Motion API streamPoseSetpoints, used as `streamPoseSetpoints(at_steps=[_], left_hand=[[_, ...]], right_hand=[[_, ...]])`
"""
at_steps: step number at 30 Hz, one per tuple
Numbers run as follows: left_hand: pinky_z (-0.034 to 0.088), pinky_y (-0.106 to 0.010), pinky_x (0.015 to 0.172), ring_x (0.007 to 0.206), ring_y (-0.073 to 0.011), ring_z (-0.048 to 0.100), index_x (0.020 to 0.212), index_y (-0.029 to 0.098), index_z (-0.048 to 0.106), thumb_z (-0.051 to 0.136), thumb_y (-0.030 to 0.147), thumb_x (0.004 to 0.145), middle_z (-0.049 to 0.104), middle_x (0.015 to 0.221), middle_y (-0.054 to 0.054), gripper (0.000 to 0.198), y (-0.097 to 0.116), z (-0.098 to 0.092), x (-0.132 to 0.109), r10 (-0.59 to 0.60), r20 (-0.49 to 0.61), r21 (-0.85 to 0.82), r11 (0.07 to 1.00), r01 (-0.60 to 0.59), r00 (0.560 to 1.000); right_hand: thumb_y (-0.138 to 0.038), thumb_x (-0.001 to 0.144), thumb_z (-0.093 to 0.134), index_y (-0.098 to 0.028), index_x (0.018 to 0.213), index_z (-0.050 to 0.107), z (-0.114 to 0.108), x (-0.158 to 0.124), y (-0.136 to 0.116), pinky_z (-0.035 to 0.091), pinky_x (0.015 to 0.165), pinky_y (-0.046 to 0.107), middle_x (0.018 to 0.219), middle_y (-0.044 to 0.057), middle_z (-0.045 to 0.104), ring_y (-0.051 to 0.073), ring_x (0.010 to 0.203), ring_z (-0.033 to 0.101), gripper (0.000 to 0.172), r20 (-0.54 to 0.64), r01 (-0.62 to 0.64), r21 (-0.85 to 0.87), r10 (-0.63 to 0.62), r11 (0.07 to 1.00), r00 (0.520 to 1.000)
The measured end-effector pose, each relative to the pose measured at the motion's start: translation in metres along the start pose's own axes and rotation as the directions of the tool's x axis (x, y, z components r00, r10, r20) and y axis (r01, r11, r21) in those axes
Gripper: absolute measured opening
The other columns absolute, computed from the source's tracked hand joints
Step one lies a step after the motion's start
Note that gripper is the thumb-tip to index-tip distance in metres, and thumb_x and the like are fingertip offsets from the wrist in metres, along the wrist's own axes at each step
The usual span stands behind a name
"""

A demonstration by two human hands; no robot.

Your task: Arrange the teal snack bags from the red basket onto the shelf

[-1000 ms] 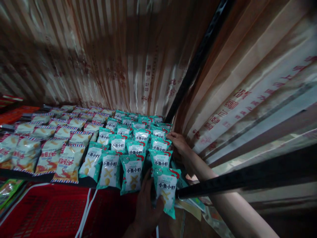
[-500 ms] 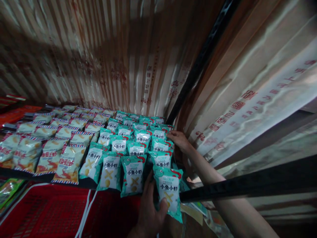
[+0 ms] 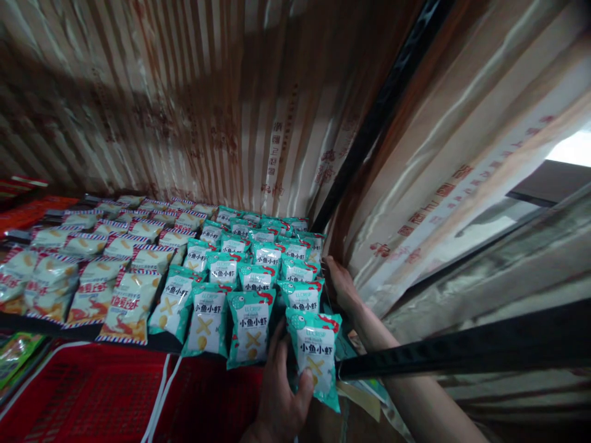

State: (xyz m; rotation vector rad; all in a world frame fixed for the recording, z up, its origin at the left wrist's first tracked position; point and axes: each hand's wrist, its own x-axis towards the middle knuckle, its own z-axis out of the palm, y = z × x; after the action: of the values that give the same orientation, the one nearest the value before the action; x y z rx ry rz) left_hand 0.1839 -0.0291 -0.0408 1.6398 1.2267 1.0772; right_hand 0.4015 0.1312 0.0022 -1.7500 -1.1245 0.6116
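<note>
My left hand [image 3: 284,391] grips the frontmost teal-and-white snack bag [image 3: 316,354] in the right-hand column, thumb on its front and fingers at its left side and behind. The bag leans upright at the shelf's front corner. Past the black post, my right hand [image 3: 340,282] reaches in from the right, beside the back part of that column. Its fingers are loosely bent and apart, close to a teal bag [image 3: 314,245], with nothing visible in them. Several more teal bags [image 3: 252,323] stand in rows to the left.
Cream snack bags with striped edges [image 3: 127,304] fill rows farther left. Red plastic baskets [image 3: 87,381] sit below the shelf front. A black metal bar [image 3: 462,335] crosses over my right forearm, and a black upright [image 3: 364,147] rises behind. Printed sheeting [image 3: 207,111] hangs at the back and right.
My right hand has drawn back slightly right and down, away from the rear teal bag, which now shows more of its front. My left hand stays on the front bag.
</note>
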Motion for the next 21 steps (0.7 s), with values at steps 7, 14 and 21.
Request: streamPoseSetpoints(at_steps=[7, 14, 21], left_hand=[[0.034, -0.046, 0.109, 0.134, -0.0292, 0.037, 0.130, 0.005, 0.046, 0.047, 0.030, 0.082, 0.041, 0.141, -0.023, 0.054, -0.003, 0.001, -0.001, 0.015, -0.008, 0.019, 1.000, -0.015, 1.000], [0.035, -0.045, 0.109, 0.132, -0.0290, 0.039, 0.129, 0.009, 0.047, 0.049, 0.030, 0.081, 0.043, 0.141, -0.020, 0.053, -0.005, 0.002, -0.001, 0.015, -0.025, 0.025, 1.000, -0.015, 1.000], [0.037, -0.046, 0.108, 0.132, -0.0304, 0.040, 0.128, 0.008, 0.048, 0.050, 0.028, 0.080, 0.045, 0.139, -0.020, 0.052, -0.008, 0.002, -0.002, 0.007, -0.023, 0.033, 0.999, -0.006, 1.000]], right_hand=[[-0.060, 0.077, 0.047, -0.021, 0.107, 0.068, 0.005, -0.007, 0.000, 0.052, 0.073, 0.035, 0.090, 0.005, 0.074, 0.026, 0.085, 0.067, 0.054, 0.029, -0.036, 0.069, 0.034, 0.997, 0.999], [-0.052, 0.074, 0.059, -0.022, 0.118, 0.063, 0.007, -0.009, -0.012, 0.050, 0.082, 0.036, 0.105, 0.005, 0.071, 0.026, 0.098, 0.064, 0.053, 0.076, 0.011, 0.088, -0.018, 0.996, 0.997], [-0.043, 0.072, 0.060, -0.022, 0.111, 0.066, 0.012, -0.001, -0.012, 0.052, 0.076, 0.038, 0.092, 0.005, 0.073, 0.028, 0.093, 0.066, 0.045, 0.106, 0.072, 0.055, -0.078, 0.996, 0.991]])
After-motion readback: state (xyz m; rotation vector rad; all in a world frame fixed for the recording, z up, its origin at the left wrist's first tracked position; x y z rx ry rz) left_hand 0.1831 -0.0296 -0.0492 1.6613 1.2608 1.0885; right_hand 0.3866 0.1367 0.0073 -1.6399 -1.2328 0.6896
